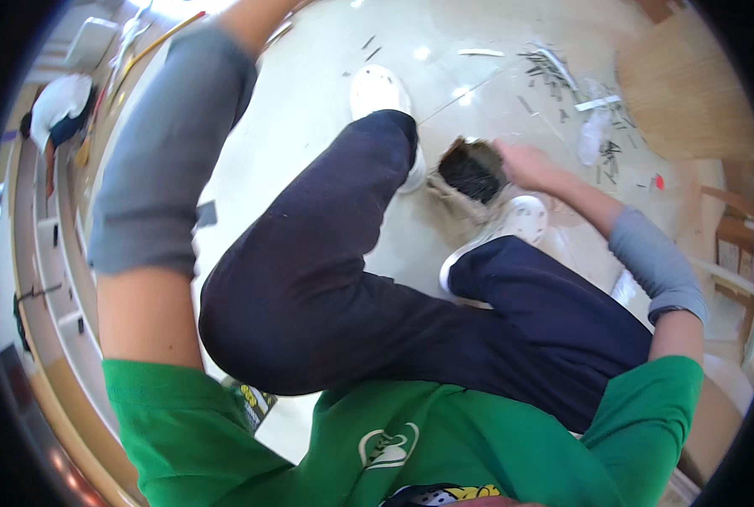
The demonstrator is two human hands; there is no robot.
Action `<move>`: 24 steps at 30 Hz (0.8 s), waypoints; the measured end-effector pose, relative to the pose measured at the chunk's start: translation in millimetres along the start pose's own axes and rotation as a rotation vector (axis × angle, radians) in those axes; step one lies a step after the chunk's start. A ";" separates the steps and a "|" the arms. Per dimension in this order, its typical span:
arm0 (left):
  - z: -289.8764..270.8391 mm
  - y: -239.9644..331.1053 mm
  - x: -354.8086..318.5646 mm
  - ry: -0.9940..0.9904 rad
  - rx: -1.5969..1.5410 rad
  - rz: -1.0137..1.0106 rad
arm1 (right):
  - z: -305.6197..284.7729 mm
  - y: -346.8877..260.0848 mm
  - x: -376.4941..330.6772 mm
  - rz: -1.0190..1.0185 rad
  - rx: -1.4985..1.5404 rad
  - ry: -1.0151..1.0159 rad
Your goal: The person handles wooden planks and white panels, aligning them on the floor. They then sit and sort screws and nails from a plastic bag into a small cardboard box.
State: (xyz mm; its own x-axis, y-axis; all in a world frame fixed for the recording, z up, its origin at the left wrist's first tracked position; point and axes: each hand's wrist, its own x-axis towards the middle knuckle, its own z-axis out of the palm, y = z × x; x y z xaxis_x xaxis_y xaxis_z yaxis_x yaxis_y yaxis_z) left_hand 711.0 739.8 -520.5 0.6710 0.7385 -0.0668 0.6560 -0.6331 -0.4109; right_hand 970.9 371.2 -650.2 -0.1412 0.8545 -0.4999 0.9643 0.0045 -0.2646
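My right hand (520, 165) is closed on the rim of an open, worn tan sack (454, 203) that stands on the floor between my feet. Inside the sack is a dark mass of scraps (474, 175), too blurred to make out in detail. The sack leans close to my right white clog (516, 221). My left arm, in a grey sleeve (170, 144), reaches up and forward past the top edge, so the hand itself lies out of the picture.
Dark strips (546, 80) and white scraps (596, 103) litter the floor at the far right, beside crumpled clear plastic (592, 139). A round-edged wooden panel (689, 84) stands right of them. At the far left, another person (60, 106) bends near a long white frame (51, 245).
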 end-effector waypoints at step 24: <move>201.0 126.6 -74.4 0.150 -0.756 -0.199 | -67.5 -90.8 336.7 -0.362 0.135 0.557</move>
State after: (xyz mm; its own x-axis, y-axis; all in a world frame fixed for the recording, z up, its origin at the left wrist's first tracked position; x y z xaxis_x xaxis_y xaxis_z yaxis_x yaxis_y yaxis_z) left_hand 674.7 651.4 -750.3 0.5209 0.8490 0.0882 0.7891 -0.5184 0.3296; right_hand 851.0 693.6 -738.9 -0.2787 0.9516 0.1296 0.8365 0.3068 -0.4541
